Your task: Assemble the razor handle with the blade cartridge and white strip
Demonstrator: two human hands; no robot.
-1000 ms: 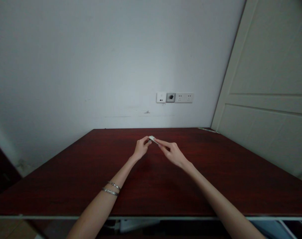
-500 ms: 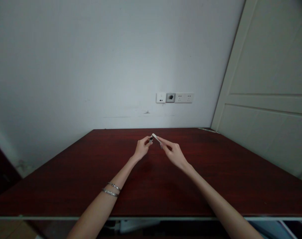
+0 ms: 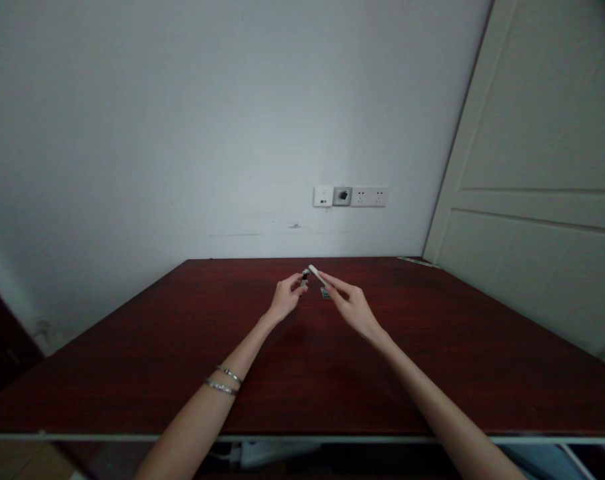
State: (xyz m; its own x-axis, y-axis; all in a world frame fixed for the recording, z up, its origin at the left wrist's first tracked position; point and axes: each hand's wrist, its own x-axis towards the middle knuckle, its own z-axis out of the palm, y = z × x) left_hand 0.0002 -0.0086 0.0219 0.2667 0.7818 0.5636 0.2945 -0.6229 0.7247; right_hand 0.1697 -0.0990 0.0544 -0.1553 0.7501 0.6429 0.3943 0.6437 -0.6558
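Note:
Both arms reach out over a dark red wooden table point(image 3: 302, 373). My left hand point(image 3: 285, 300) is pinched on a small dark piece point(image 3: 305, 275) at its fingertips. My right hand point(image 3: 350, 303) pinches a small white stick-shaped piece point(image 3: 314, 272) that tilts up to the left, with a small greyish end point(image 3: 325, 294) showing below the fingers. The two pieces are slightly apart, just above the table's middle. Two silver bangles point(image 3: 224, 379) sit on my left forearm.
A white wall rises behind the table, with a row of wall sockets point(image 3: 350, 196) above its far edge. A pale door point(image 3: 537, 200) stands at the right. A flat light strip point(image 3: 417, 261) lies at the table's far right corner.
The white object held between both hands has come apart: the white piece moved up and right with my right hand, and a dark piece stays in my left fingers.

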